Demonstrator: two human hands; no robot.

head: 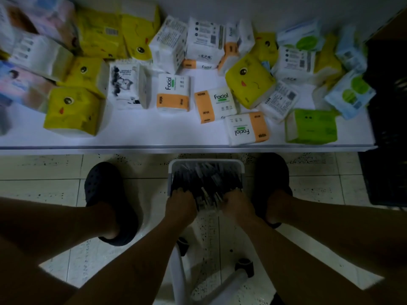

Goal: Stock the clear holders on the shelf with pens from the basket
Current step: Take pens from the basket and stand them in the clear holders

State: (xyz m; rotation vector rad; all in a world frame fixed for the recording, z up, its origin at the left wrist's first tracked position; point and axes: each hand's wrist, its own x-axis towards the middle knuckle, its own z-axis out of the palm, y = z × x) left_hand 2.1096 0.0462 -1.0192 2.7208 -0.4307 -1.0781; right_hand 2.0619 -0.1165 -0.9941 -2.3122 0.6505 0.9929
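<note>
Dark pens point(207, 179) fill the white basket point(207, 161) on the near floor point(44, 168); your left hand point(180, 205) and right hand point(236, 205) each curl fingers around a bunch.

Dark pens point(207, 181), white basket point(207, 161), black clogs point(103, 183), pale black-speckled floor tiles point(39, 172), yellow, orange-and-white and green tissue packs point(72, 111), white shelf point(136, 133).

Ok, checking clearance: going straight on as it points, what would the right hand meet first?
The pens in the basket; the right hand seems already among them, though depth is unclear.
</note>
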